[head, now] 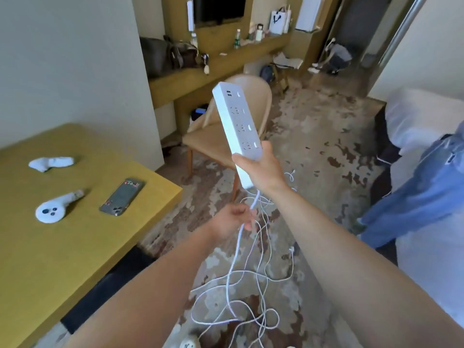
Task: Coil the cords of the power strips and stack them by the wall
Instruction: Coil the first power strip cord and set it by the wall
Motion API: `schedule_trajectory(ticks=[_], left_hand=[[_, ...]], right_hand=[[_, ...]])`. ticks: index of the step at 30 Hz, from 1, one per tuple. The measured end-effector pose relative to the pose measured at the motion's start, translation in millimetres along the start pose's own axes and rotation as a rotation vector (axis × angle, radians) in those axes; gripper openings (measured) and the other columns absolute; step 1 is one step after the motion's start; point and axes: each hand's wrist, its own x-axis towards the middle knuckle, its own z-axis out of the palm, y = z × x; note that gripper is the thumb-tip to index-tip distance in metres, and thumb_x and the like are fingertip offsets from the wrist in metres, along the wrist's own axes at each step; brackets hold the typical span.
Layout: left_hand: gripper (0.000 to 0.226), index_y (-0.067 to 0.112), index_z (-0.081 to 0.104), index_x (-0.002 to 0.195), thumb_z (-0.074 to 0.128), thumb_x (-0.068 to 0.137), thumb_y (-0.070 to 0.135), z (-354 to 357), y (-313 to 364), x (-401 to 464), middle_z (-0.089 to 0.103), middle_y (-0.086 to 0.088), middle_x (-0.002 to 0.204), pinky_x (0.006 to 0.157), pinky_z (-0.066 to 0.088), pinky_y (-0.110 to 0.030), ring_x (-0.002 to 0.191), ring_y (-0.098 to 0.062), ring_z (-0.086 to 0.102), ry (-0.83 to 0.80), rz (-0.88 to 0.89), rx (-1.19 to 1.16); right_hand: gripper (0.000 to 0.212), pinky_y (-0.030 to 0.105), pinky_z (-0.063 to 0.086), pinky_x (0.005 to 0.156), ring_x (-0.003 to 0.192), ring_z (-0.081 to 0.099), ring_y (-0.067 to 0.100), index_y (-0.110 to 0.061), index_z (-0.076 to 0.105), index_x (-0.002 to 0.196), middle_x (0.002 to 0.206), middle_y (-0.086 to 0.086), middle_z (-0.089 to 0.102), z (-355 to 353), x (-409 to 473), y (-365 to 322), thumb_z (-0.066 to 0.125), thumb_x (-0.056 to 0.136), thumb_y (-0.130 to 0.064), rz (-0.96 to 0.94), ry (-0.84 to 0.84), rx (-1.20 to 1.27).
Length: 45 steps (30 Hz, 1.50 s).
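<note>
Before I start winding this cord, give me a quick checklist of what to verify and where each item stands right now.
1. Power strip firmly held: ok, the right hand is wrapped around its lower end.
2. Cord in hand: ok, the left hand pinches it just below the strip.
3. Cord free of tangles: not ok, it hangs down into a heap of thinner white cables that loop across it on the carpet.
4. Far end unplugged: cannot tell, the plug is not clearly in view.
5. Path clear of furniture: ok, the yellow table sits off to the left.
</note>
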Motion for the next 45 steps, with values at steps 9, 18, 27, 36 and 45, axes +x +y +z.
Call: schedule_trajectory(ticks=[9, 18, 27, 36, 45], left_hand=[[0.035, 0.004, 0.052, 0.066, 0.056, 0.098, 0.019, -116, -18, 93, 0.042, -0.01, 0.06, 0.05, 0.029, -0.027, 0.05, -0.018, 0.034, 0.171, -0.118, 0.03], [0.038, 0.013, 0.064, 0.064, 0.062, 0.092, 0.04, -197, 82, 229, 0.046, 0.016, 0.038, 0.04, 0.03, -0.008, 0.037, 0.004, 0.043, 0.659, 0.059, 0.049], [0.023, 0.015, 0.067, 0.074, 0.063, 0.092, 0.03, -210, 42, 360, 0.052, 0.008, 0.056, 0.058, 0.036, -0.027, 0.054, -0.009, 0.044, 0.578, -0.266, 0.263], [0.037, 0.022, 0.065, 0.059, 0.063, 0.091, 0.041, -290, 58, 372, 0.054, 0.005, 0.055, 0.055, 0.034, -0.027, 0.052, -0.013, 0.046, 0.957, -0.432, 0.301], [0.033, 0.015, 0.07, 0.072, 0.062, 0.092, 0.04, -385, 13, 426, 0.049, 0.005, 0.052, 0.045, 0.029, -0.025, 0.045, -0.011, 0.041, 1.175, -0.516, 0.182]], right_hand=[[0.068, 0.036, 0.046, 0.072, 0.092, 0.059, 0.023, -0.033, 0.037, 0.118, 0.11, -0.005, 0.059, -40, 142, -32, 0.063, 0.063, -0.065, -0.063, 0.199, -0.227], [0.082, 0.037, 0.036, 0.068, 0.1, 0.059, 0.028, -0.031, 0.035, 0.131, 0.123, -0.001, 0.054, -14, 321, -29, 0.058, 0.063, -0.072, -0.332, 0.133, -0.493], [0.074, 0.036, 0.04, 0.072, 0.095, 0.06, 0.03, -0.033, 0.039, 0.124, 0.11, -0.001, 0.05, 9, 520, 50, 0.062, 0.062, -0.066, -0.453, -0.172, -0.489], [0.073, 0.034, 0.036, 0.065, 0.083, 0.049, 0.02, -0.03, 0.037, 0.121, 0.105, -0.007, 0.044, 57, 653, -32, 0.062, 0.061, -0.064, -0.684, -0.27, -0.385], [0.066, 0.035, 0.033, 0.063, 0.094, 0.05, 0.023, -0.036, 0.034, 0.115, 0.101, -0.008, 0.038, 206, 709, -69, 0.065, 0.063, -0.06, -1.026, -0.508, -0.637]])
